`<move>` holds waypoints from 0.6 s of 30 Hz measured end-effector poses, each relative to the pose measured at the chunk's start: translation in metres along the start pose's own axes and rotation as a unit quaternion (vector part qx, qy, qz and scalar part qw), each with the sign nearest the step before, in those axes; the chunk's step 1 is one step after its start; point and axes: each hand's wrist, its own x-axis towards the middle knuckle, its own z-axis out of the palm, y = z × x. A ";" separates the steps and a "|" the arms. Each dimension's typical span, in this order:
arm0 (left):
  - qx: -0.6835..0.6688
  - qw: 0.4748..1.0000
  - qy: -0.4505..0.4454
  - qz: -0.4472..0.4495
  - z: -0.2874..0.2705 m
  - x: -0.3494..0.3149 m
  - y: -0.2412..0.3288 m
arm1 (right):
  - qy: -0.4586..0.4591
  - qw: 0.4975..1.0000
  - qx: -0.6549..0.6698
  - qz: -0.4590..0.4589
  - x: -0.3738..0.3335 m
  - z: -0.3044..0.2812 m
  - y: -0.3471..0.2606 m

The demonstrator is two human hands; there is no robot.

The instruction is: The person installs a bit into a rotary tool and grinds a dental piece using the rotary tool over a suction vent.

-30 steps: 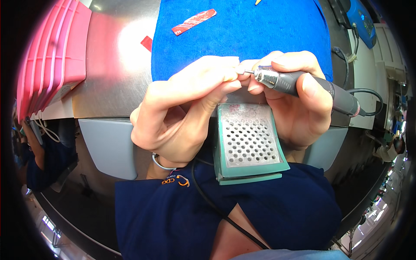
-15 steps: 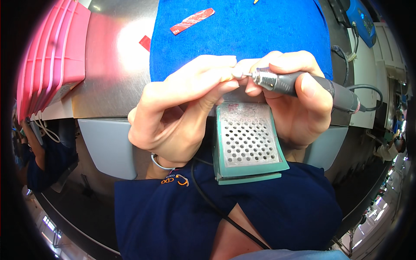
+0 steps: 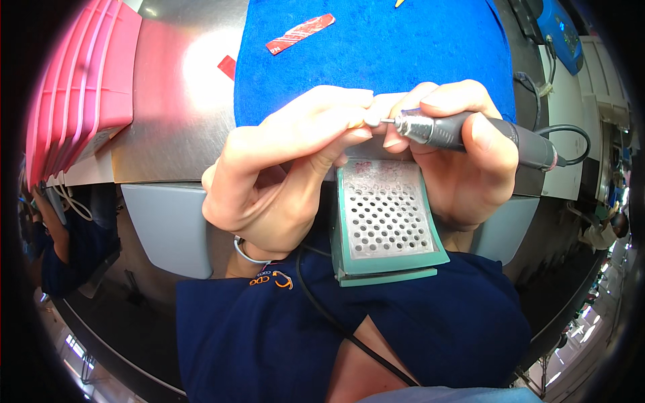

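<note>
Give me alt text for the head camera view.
A person's right hand grips a dark corded handpiece, its thin metal tip at the pinched fingertips of the left hand. Lower in the picture is a green-framed perforated plate; beyond lies a blue towel with a red strip on it.

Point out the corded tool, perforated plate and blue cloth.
Corded tool (image 3: 445,131): head view, dark front grip.
Perforated plate (image 3: 388,213): head view, middle of holed face.
Blue cloth (image 3: 379,60): head view, bare middle.
</note>
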 end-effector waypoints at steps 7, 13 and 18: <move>-0.050 0.999 -0.006 -0.005 0.001 0.002 -0.002 | 0.010 1.000 -0.017 0.005 0.002 -0.003 -0.003; -0.035 0.999 0.004 -0.024 0.000 -0.001 0.001 | 0.018 1.000 -0.021 0.005 0.001 0.002 -0.001; -0.031 0.999 0.002 -0.028 -0.001 -0.002 0.000 | 0.022 1.000 -0.008 0.013 0.001 0.001 -0.002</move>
